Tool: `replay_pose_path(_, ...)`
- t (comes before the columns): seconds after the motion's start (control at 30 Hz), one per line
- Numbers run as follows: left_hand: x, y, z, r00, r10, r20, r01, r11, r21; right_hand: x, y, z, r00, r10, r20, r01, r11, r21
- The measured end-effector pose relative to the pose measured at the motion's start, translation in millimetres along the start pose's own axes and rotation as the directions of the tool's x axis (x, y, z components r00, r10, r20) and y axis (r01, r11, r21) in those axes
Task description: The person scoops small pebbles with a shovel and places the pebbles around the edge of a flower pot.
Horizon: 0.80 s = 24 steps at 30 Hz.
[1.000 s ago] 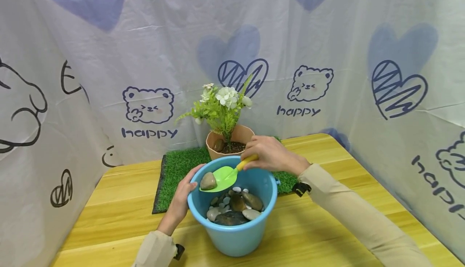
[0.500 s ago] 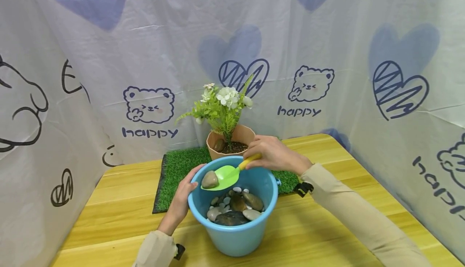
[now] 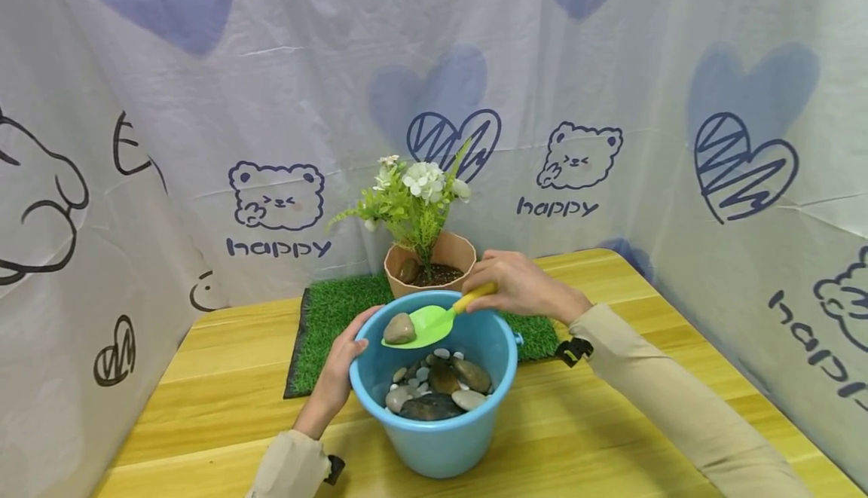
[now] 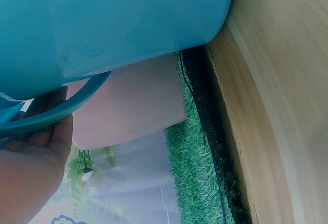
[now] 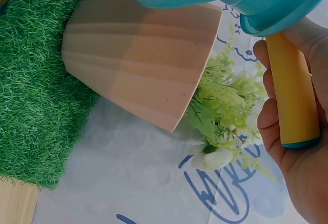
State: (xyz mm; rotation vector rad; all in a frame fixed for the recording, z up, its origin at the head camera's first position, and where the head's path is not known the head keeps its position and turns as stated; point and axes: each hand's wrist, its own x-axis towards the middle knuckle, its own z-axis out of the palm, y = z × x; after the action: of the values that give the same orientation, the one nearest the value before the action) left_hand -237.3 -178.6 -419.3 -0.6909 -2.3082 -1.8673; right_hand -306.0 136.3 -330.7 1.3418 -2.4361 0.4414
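Note:
My right hand grips the yellow handle of a small garden trowel, palm and fingers wrapped round it in the right wrist view. On the front of its green blade lies one grey-brown stone, held over the mouth of a blue bucket. Inside the bucket are several dark and pale stones and small white pebbles. My left hand holds the bucket's left side at the rim; in the left wrist view its fingers pass behind a blue band.
Right behind the bucket stands a peach flowerpot with soil, a brown stone and a white-flowered plant. It sits on a green turf mat with a dark edge. Wooden table below; printed cloth hangs behind and at both sides.
The trowel, with the stone on its blade, has moved slightly right and up over the bucket, along with my right hand. My left hand and the bucket stay in place.

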Motion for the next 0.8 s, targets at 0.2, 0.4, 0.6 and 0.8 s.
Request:
replay_pose_path(0.2,-0.2,-1.1,0.3,1.000,0.019,0.004,-0.019,1.000,0.013,0.6,-1.6,0.6,1.000,0.004,0.026,-0.003,1.000,-0.028)
replay_pose_path(0.4,-0.7,-1.9,0.0,1.000,0.009,0.012,-0.009,1.000,-0.004,-0.1,-3.8,1.3,0.999,-0.002,0.044,0.004,0.999,-0.045)
replay_pose_path(0.6,0.0,-3.2,0.7,1.000,0.013,0.005,-0.013,1.000,0.012,-1.3,-3.6,0.8,0.999,-0.004,0.046,0.006,0.999,-0.039)
replay_pose_path(0.8,0.8,-1.7,-0.6,1.000,0.015,0.011,-0.016,1.000,0.019,-2.3,-3.9,-0.8,0.999,0.004,0.040,-0.002,0.999,-0.032)
